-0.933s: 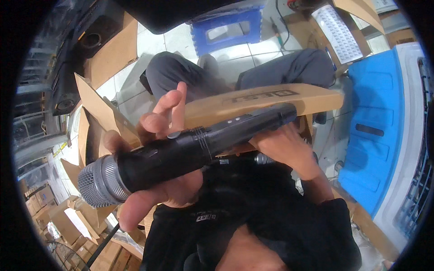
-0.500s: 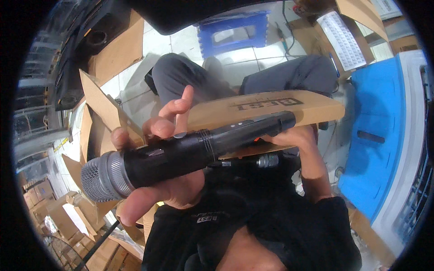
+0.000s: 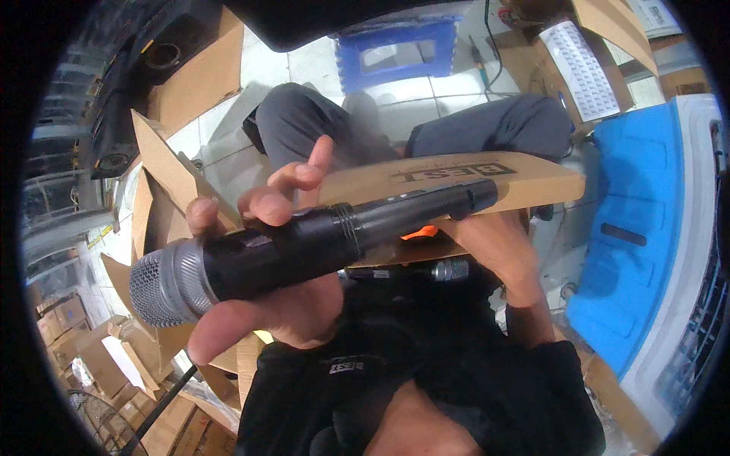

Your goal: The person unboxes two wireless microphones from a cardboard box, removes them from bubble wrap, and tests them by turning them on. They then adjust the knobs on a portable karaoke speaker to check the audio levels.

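A black handheld microphone (image 3: 281, 254) with a silver mesh head lies slanted across the view, close up, its head to the left. My left hand (image 3: 281, 311) grips its body, thumb below and fingers above, one finger raised. My right hand (image 3: 475, 232) is beyond the microphone's tail end, at an open cardboard box (image 3: 540, 178) on my lap. Its fingers are hidden behind the microphone and the box. Something orange (image 3: 420, 232) shows inside the box beside that hand. A second black microphone with a silver head (image 3: 452, 270) lies near my shirt, along the box's near edge.
A blue plastic stool (image 3: 346, 61) stands on the tiled floor ahead. To the right is a large blue and white bin (image 3: 635, 190). Open cardboard boxes (image 3: 171, 163) stand at the left, with more cartons lower left. A printed white sheet (image 3: 582, 68) lies on cardboard at the far right.
The microphone in my left hand has shifted slightly left and up. My right hand has moved a little deeper behind the microphone's tail, and more of the orange thing shows.
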Demonstrator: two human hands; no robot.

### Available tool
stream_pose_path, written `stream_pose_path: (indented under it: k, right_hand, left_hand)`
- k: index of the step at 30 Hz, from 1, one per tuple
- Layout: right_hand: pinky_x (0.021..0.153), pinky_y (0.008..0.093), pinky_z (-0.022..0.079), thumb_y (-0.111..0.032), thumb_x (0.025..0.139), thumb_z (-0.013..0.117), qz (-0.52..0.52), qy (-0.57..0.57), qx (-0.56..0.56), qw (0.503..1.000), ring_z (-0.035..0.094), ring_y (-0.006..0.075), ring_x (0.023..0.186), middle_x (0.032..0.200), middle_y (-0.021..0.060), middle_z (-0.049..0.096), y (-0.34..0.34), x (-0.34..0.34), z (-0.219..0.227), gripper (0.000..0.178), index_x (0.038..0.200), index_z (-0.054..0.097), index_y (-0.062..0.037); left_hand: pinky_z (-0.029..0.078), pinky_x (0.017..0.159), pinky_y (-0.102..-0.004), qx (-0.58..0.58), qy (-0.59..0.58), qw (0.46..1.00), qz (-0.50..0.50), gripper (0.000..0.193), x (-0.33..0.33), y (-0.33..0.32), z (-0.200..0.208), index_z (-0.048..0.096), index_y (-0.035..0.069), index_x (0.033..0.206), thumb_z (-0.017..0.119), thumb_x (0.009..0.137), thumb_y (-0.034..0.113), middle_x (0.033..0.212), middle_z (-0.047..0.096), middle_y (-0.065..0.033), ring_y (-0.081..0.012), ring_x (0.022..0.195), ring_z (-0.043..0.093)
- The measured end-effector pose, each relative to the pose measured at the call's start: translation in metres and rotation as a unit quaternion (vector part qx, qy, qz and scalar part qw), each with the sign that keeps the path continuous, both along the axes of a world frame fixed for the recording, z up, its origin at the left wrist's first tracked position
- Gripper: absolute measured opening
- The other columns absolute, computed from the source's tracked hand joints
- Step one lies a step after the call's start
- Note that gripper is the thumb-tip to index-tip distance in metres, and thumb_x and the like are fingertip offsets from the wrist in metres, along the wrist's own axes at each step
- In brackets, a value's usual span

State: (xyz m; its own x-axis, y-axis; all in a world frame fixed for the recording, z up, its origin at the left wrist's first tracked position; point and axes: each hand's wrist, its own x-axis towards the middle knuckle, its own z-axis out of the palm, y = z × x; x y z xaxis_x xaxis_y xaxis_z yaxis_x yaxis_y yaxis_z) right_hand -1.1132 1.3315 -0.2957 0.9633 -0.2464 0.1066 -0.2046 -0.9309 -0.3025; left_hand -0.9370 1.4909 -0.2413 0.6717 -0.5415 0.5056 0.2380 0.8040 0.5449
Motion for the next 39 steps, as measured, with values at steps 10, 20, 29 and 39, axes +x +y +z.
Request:
stream_pose_path:
  k: [10,20,29,39]
  right_hand:
    - [0.085,0.0433,0.057,0.004,0.078,0.066,-0.113,0.025,0.071,0.991,0.067,0.0341,0.101,0.112,0.0179,0.066,0.018,-0.053,0.011,0.038,0.116,0.067,0.0013]
    - [0.102,0.0453,0.047,-0.007,0.080,0.065,0.033,0.013,0.135,0.990,0.059,0.0361,0.119,0.122,0.0184,0.063,0.040,-0.019,-0.015,0.038,0.117,0.064,0.0017]
    - [0.102,0.0475,0.043,-0.014,0.091,0.057,0.097,0.090,0.228,0.965,0.057,0.0385,0.115,0.116,0.0171,0.063,0.040,0.015,-0.030,0.026,0.109,0.066,0.0027]
    - [0.101,0.0496,0.042,-0.007,0.086,0.057,0.120,0.158,0.318,0.927,0.057,0.0390,0.115,0.119,0.0231,0.064,0.029,0.007,-0.016,0.036,0.120,0.065,0.0027]
  left_hand:
    - [0.016,0.114,-0.0729,-0.006,0.039,0.999,0.006,0.090,-0.011,0.003,0.002,0.043,0.015,0.138,0.065,0.074,0.074,0.108,0.066,-0.0024,-0.0346,0.105,0.061]
    - [0.056,0.046,-0.0349,0.047,-0.038,0.990,-0.129,0.057,0.022,0.059,0.020,0.045,0.006,0.110,0.064,0.092,0.057,0.061,0.062,-0.0073,-0.0253,0.051,0.062]
    - [0.056,0.049,-0.0337,0.125,0.065,0.990,-0.017,0.049,0.011,0.093,0.000,0.041,0.007,0.102,0.057,0.097,0.053,0.062,0.059,-0.0079,-0.0244,0.057,0.061]
    - [0.054,0.048,-0.0355,0.132,0.063,0.987,0.061,0.055,0.000,0.087,-0.008,0.042,0.005,0.102,0.054,0.097,0.058,0.059,0.054,-0.0079,-0.0249,0.055,0.058]
